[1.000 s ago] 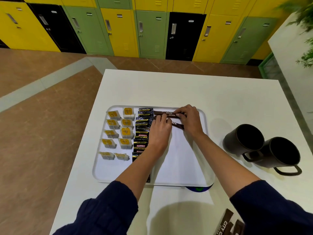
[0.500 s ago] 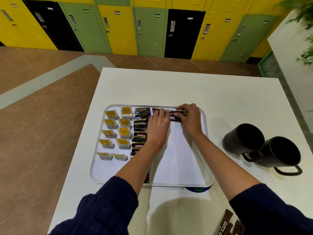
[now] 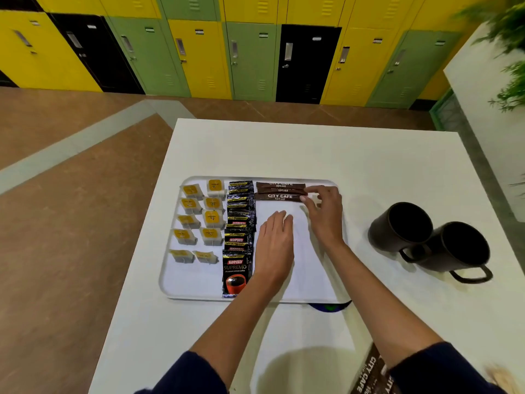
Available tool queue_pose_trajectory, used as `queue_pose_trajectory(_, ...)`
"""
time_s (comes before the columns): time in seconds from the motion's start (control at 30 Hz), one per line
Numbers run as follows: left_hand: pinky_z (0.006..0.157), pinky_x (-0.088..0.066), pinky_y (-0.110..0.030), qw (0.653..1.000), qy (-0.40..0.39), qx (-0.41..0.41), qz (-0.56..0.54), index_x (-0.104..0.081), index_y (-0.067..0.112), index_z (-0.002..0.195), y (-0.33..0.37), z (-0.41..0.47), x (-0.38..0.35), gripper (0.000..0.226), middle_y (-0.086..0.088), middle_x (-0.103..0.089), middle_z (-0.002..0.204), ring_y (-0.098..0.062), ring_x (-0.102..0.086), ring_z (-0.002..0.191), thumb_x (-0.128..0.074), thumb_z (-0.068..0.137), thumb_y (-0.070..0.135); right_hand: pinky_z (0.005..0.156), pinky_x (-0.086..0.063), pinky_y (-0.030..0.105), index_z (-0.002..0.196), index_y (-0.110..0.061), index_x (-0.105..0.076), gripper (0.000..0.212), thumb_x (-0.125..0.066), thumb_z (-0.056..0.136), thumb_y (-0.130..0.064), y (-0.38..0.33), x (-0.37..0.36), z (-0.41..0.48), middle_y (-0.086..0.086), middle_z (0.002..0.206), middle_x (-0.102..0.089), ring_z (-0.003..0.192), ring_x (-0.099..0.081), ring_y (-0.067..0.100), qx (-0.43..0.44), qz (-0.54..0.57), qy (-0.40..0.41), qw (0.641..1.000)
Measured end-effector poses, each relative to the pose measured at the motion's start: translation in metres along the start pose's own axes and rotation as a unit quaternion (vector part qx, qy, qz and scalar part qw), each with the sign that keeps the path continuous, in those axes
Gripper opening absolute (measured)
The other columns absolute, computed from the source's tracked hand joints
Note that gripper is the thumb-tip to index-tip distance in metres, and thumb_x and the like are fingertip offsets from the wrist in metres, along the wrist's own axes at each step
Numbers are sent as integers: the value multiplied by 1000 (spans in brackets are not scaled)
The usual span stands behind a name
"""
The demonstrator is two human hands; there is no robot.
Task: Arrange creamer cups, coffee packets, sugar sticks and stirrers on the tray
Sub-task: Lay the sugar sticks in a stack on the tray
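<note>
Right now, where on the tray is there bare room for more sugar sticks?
Free: the right half of the tray, below the three sugar sticks and right of the coffee packets, though the left hand and right hand hover there. A smaller bare strip lies near the front-left corner, below the creamer cups. The left half is crowded.

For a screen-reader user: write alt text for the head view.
Right hand touches the ends of three sugar sticks at the far edge of a white tray; left hand lies open beside coffee packets and creamer cups.
</note>
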State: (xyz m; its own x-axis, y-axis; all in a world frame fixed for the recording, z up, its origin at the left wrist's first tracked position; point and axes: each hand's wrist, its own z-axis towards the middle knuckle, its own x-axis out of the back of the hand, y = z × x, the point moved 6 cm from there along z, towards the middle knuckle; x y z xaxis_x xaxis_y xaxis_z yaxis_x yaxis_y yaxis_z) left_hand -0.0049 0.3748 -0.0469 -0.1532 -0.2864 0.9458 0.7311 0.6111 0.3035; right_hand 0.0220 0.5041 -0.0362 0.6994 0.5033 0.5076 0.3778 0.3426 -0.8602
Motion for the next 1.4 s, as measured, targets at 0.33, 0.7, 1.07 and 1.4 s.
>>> queue_pose_trajectory(0.33, 58, -50, -27, 996, 0, -62, -70, -68, 12, 93, 50, -84, 16, 26, -3, -66, 84, -22, -63, 71, -75, 70, 3, 69, -46, 4, 96, -17, -66, 13, -56, 92, -10, 20, 87, -110, 1, 86, -70, 82, -66, 5, -24, -23, -147, 989)
queue_pose_trajectory(0.7, 78, -48, -37, 961, -225, 31, -156, -57, 12, 95, 99, -178, -12, 29, -4, -59, 98, -21, -58, 91, -53, 91, 40, 58, -40, 6, 94, -12, -66, 9, -65, 86, -8, 76, 187, -208, 4, 78, -61, 70, -54, 12, -109, -129, -168, 971)
queue_pose_trajectory(1.07, 83, -48, -38, 946, -246, 92, -189, -47, 11, 107, 130, -203, -32, 47, -6, -50, 110, -22, -52, 102, -73, 77, 35, 68, -37, 26, 107, -11, -47, 49, -80, 73, -25, 100, 177, -271, 2, 94, -47, 85, -48, 17, -204, -144, -138, 958)
queue_pose_trajectory(1.4, 81, -44, -37, 937, -275, 145, -159, -51, 4, 108, 124, -204, -40, 36, -15, -55, 113, -31, -56, 102, -63, 87, 31, 59, -40, 25, 103, -7, -53, 43, -81, 70, -7, 102, 176, -272, 2, 79, -50, 74, -51, 17, -217, -89, -126, 964)
